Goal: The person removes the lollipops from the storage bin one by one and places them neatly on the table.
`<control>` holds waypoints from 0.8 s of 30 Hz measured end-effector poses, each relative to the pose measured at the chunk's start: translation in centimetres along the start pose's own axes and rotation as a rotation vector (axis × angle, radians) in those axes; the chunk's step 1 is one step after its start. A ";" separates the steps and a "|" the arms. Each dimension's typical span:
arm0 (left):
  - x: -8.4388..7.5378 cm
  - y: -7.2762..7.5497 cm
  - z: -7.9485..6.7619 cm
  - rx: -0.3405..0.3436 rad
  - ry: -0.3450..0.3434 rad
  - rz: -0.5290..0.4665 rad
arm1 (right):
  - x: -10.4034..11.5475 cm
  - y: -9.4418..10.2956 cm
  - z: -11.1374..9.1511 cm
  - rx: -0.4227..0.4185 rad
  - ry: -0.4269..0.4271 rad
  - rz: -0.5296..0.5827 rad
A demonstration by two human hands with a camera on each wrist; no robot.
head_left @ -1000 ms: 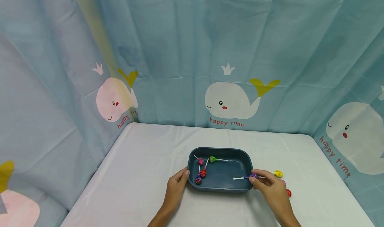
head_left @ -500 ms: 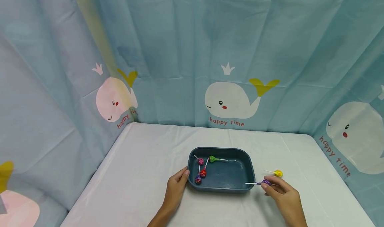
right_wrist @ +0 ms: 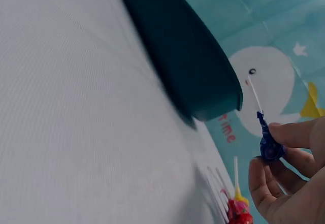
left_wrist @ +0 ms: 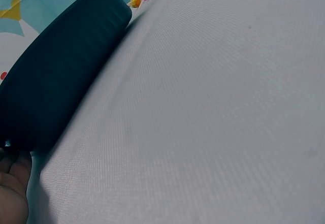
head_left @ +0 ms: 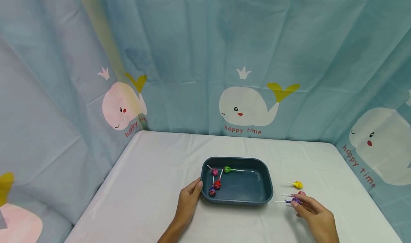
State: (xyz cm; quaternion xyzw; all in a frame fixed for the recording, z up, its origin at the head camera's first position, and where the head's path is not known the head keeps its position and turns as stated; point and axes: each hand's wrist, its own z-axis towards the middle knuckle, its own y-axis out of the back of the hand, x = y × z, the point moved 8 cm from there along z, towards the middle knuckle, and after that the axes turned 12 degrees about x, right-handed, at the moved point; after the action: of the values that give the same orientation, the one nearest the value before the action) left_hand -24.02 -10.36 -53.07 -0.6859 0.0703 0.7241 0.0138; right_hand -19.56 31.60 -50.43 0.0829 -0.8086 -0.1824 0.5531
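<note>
My left hand [head_left: 189, 199] holds the left end of a dark blue tray [head_left: 237, 202], thumb by its rim. In the left wrist view the fingers [left_wrist: 19, 170] are at the tray's end wall. Pinched by its wrapped head, a purple lollipop [head_left: 296, 201] is in my right hand [head_left: 316, 214], its white stick pointing left. The right wrist view shows this lollipop [right_wrist: 271, 149] between thumb and fingers, above the table. Just beyond it lie a pink lollipop [head_left: 302, 192] and a yellow lollipop [head_left: 298, 185]. A red lollipop [right_wrist: 240, 218], mostly hidden by the hand in the head view, lies beside them.
Inside the tray's left part lie a pink lollipop [head_left: 214, 172], a red lollipop [head_left: 217, 185], a blue-purple lollipop [head_left: 212, 192] and a green lollipop [head_left: 227, 169]. A white cloth [head_left: 154, 171] covers the table. Curtains [head_left: 186, 57] with printed whales enclose it.
My right hand has moved from the tray's right end outward to the right, carrying the purple lollipop out over the table. My left hand and the tray have stayed in place.
</note>
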 end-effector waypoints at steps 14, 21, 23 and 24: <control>0.1 0.1 0.1 -0.013 0.008 0.017 | -3.1 2.4 0.5 -0.035 -0.086 -0.085; 0.1 0.1 0.1 -0.012 -0.003 0.007 | -5.0 3.5 1.1 -0.005 -0.128 -0.144; 0.1 0.1 0.1 -0.012 -0.002 0.007 | -5.6 3.7 1.3 -0.003 -0.142 -0.157; 0.1 0.1 0.1 -0.012 -0.001 0.008 | -5.8 3.8 1.4 0.001 -0.141 -0.168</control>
State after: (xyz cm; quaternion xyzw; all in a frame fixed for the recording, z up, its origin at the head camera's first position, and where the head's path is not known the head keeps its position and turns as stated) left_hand -24.10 -10.41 -53.18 -0.6855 0.0685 0.7248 0.0068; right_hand -18.42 37.30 -54.40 0.1377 -0.8359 -0.2330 0.4775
